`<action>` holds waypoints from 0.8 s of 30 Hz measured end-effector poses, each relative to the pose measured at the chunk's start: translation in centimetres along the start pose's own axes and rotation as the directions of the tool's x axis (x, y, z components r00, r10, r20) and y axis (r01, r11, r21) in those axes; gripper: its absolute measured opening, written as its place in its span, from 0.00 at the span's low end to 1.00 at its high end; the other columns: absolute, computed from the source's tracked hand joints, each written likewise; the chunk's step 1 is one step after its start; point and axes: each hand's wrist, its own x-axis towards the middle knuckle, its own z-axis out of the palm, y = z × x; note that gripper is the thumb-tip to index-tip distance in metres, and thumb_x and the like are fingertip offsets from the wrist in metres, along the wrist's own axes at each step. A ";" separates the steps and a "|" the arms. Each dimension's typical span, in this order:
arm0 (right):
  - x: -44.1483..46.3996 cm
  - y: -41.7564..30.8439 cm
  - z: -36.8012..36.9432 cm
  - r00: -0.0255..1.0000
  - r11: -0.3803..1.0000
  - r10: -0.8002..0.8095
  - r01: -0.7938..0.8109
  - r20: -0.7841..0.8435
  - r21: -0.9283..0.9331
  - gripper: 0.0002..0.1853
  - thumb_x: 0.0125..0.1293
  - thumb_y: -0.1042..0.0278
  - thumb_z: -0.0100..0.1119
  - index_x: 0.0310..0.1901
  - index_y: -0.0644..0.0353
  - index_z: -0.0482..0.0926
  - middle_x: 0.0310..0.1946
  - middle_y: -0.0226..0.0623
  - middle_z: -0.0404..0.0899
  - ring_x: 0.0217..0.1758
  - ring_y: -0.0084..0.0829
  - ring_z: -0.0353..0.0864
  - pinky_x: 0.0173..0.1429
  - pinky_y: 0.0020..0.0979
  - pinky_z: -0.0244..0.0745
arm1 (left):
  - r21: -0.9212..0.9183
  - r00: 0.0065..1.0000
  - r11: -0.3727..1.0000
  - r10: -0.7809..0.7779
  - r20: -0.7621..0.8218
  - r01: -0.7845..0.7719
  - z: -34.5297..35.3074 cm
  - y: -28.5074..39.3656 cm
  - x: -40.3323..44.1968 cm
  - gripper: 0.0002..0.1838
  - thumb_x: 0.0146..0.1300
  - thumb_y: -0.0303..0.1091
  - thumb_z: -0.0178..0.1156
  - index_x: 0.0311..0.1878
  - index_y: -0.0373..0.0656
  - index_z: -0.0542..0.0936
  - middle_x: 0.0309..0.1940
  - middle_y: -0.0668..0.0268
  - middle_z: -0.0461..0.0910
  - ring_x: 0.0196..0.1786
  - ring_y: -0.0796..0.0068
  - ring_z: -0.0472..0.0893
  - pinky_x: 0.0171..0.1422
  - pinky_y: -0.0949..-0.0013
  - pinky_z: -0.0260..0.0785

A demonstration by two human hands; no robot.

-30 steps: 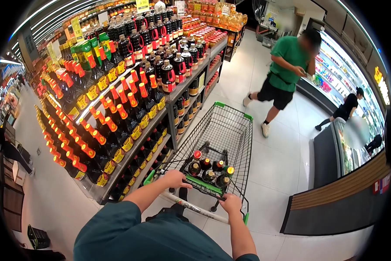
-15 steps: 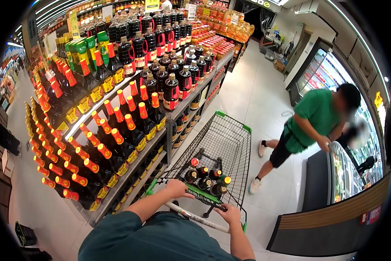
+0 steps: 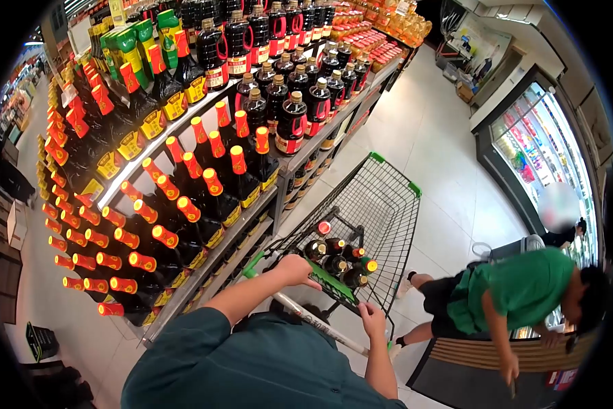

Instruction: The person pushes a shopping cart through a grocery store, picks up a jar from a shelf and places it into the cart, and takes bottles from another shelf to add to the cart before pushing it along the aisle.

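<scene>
A wire shopping cart [image 3: 388, 225] with green corner pieces stands in front of me. Near my body is its pale push bar [image 3: 313, 319]. My left hand [image 3: 296, 270] is at the left end of the cart's green flap [image 3: 334, 283], fingers bent over its edge. At the flap's right end my right hand [image 3: 372, 319] has its fingers closed at the corner; the exact contact is hard to see. Several dark sauce bottles [image 3: 335, 264] with red, yellow and green caps stand grouped in the cart's near end, just beyond the flap.
On the left a tiered shelf [image 3: 252, 204] carries many red-capped bottles [image 3: 165, 235] and large dark jugs [image 3: 293, 123]. A person in a green shirt [image 3: 531, 286] bends beside a low counter [image 3: 484, 371] at right. Behind them is a refrigerated display case [image 3: 531, 136].
My view has shifted, so shelf and cart sit differently. The person in green has bent down and appears nearer at lower right. Both my hands stay at the flap.
</scene>
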 end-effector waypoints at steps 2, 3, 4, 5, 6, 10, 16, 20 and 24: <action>1.1 0.9 0.3 1.000 0.997 -0.007 0.006 0.009 0.074 0.20 0.70 0.55 0.61 0.49 0.65 0.88 0.37 0.38 0.91 0.40 0.26 0.88 0.48 0.27 0.79 | -0.023 1.000 1.000 0.014 -0.024 -0.014 0.4 -0.6 0.6 0.50 0.50 0.89 0.48 0.22 0.41 0.84 0.22 0.57 0.83 0.31 0.52 0.85 0.38 0.54 0.78; 1.4 0.7 0.3 1.000 0.996 -0.001 0.002 -0.005 0.091 0.18 0.69 0.59 0.61 0.48 0.67 0.88 0.36 0.38 0.91 0.39 0.26 0.89 0.48 0.26 0.80 | -0.020 1.000 1.000 0.014 -0.025 -0.014 0.0 -0.8 0.9 0.50 0.49 0.89 0.49 0.22 0.41 0.84 0.23 0.57 0.83 0.32 0.52 0.85 0.39 0.54 0.78; 1.9 1.1 0.5 1.000 0.997 -0.005 0.007 -0.020 0.079 0.18 0.68 0.59 0.60 0.47 0.67 0.88 0.36 0.39 0.91 0.39 0.26 0.89 0.48 0.26 0.80 | -0.019 1.000 1.000 0.016 -0.027 -0.016 -0.2 -0.9 1.2 0.50 0.49 0.89 0.49 0.22 0.41 0.85 0.23 0.56 0.83 0.32 0.52 0.85 0.39 0.54 0.78; 2.3 1.6 0.7 0.999 0.998 -0.008 0.010 -0.033 0.064 0.18 0.68 0.60 0.60 0.47 0.67 0.88 0.35 0.39 0.91 0.39 0.27 0.89 0.48 0.27 0.80 | -0.021 0.999 1.000 0.018 -0.028 -0.018 -0.4 -0.8 1.5 0.50 0.49 0.89 0.49 0.23 0.42 0.85 0.23 0.56 0.83 0.32 0.52 0.85 0.40 0.54 0.78; 2.7 1.8 0.7 0.999 0.999 -0.011 0.013 -0.045 0.047 0.17 0.68 0.60 0.60 0.46 0.67 0.88 0.35 0.39 0.91 0.39 0.27 0.89 0.48 0.27 0.80 | -0.021 1.000 1.000 0.014 -0.021 -0.014 -0.3 -0.9 2.0 0.50 0.48 0.89 0.49 0.23 0.42 0.85 0.23 0.56 0.84 0.32 0.52 0.85 0.40 0.54 0.78; 4.6 2.3 0.4 0.994 0.997 -0.029 0.036 -0.101 0.064 0.16 0.64 0.56 0.59 0.46 0.54 0.90 0.34 0.41 0.90 0.38 0.38 0.90 0.45 0.35 0.81 | -0.033 0.998 0.999 0.007 -0.057 -0.009 -0.3 -1.4 3.9 0.49 0.47 0.89 0.51 0.23 0.43 0.85 0.23 0.56 0.83 0.32 0.53 0.85 0.39 0.54 0.78; 7.9 2.1 -1.5 0.992 0.996 -0.068 0.075 -0.110 0.057 0.16 0.63 0.60 0.58 0.43 0.58 0.90 0.33 0.42 0.90 0.36 0.38 0.90 0.44 0.34 0.81 | -0.037 1.000 0.999 -0.018 -0.024 0.017 -1.7 -1.3 7.3 0.48 0.47 0.89 0.52 0.23 0.44 0.86 0.24 0.57 0.84 0.33 0.53 0.85 0.38 0.55 0.77; 10.5 1.9 -3.4 0.993 0.999 -0.028 0.024 -0.115 -0.034 0.16 0.61 0.55 0.59 0.37 0.57 0.91 0.27 0.49 0.85 0.31 0.44 0.87 0.39 0.39 0.80 | -0.043 0.999 0.998 -0.049 -0.019 0.048 -2.0 -1.3 10.1 0.49 0.46 0.90 0.51 0.26 0.44 0.87 0.26 0.57 0.85 0.35 0.54 0.86 0.40 0.55 0.78; 13.3 0.8 -5.4 0.995 0.993 0.037 -0.048 -0.097 -0.109 0.18 0.60 0.51 0.61 0.35 0.57 0.90 0.25 0.52 0.83 0.31 0.51 0.85 0.39 0.42 0.79 | -0.012 0.997 0.997 -0.073 0.014 0.073 -3.4 -1.4 13.2 0.50 0.45 0.91 0.50 0.29 0.46 0.88 0.27 0.58 0.85 0.36 0.54 0.86 0.43 0.55 0.79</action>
